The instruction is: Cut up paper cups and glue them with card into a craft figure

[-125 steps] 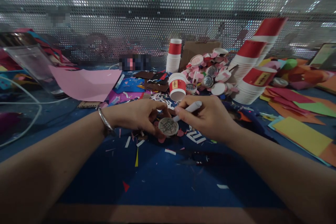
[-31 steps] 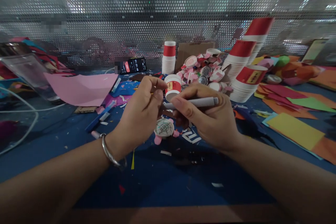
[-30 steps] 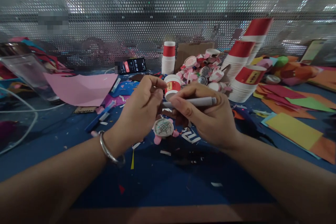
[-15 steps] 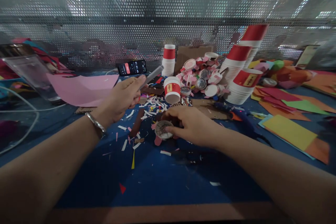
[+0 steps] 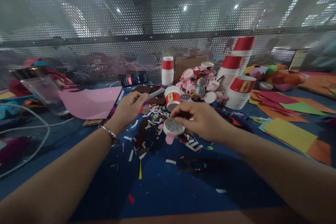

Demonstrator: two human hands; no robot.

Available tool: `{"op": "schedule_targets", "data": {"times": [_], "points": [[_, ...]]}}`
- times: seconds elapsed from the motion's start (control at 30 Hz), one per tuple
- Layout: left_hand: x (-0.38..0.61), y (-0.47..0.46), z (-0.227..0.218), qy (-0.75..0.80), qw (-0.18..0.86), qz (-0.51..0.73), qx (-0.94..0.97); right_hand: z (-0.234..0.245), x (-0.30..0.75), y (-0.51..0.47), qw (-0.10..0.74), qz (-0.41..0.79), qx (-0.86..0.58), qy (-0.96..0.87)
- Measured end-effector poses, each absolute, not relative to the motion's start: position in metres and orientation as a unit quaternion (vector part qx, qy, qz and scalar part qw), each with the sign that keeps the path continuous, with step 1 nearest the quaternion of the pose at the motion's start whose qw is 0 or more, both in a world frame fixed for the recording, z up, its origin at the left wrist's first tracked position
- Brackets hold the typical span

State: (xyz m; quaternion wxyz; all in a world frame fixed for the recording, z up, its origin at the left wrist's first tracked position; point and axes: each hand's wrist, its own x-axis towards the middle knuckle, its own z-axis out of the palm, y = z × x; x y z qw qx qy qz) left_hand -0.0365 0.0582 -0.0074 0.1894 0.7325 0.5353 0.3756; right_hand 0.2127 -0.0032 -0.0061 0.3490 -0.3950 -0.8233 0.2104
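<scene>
My left hand (image 5: pixel 132 106) is closed on a pale grey stick (image 5: pixel 155 93), which points up and right toward a red and white paper cup (image 5: pixel 172 97). With thumb and fingers my right hand (image 5: pixel 201 119) grips a small round cup-bottom craft piece (image 5: pixel 174 127). It has a white rim, a patterned grey face and pink paper tabs. The piece is tilted toward me over the blue table (image 5: pixel 157 189). Part of its right side is hidden by my fingers. Paper scraps (image 5: pixel 154 113) lie between my hands.
Behind the cup is a pile of similar pieces (image 5: pixel 196 82). Stacked paper cups (image 5: pixel 237 92) stand to its right. A phone (image 5: pixel 135 79), pink paper (image 5: pixel 90 103) and a clear bottle (image 5: pixel 46 91) lie left. Coloured sheets (image 5: pixel 290 134) and a dark blue tool (image 5: pixel 238 120) are right.
My right hand has lifted the round piece off the table and tilted its face toward me. The stick in my left hand has swung lower and flatter. The view has shifted slightly.
</scene>
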Motion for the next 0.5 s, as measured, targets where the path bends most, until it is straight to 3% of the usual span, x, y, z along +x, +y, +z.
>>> {"op": "schedule_targets", "data": {"times": [0.07,0.27,0.5], "points": [[-0.038,0.06,-0.007,0.556,0.177,0.386,0.714,0.005,0.221,0.011,0.374,0.177,-0.405,-0.816],[-0.038,0.063,-0.01,0.569,0.164,0.395,0.702,0.044,0.266,0.085,0.418,-0.066,-0.53,-0.735],[-0.043,0.067,-0.012,0.579,0.145,0.371,0.712,0.017,0.293,0.1,0.399,-0.097,-0.571,-0.711]]}}
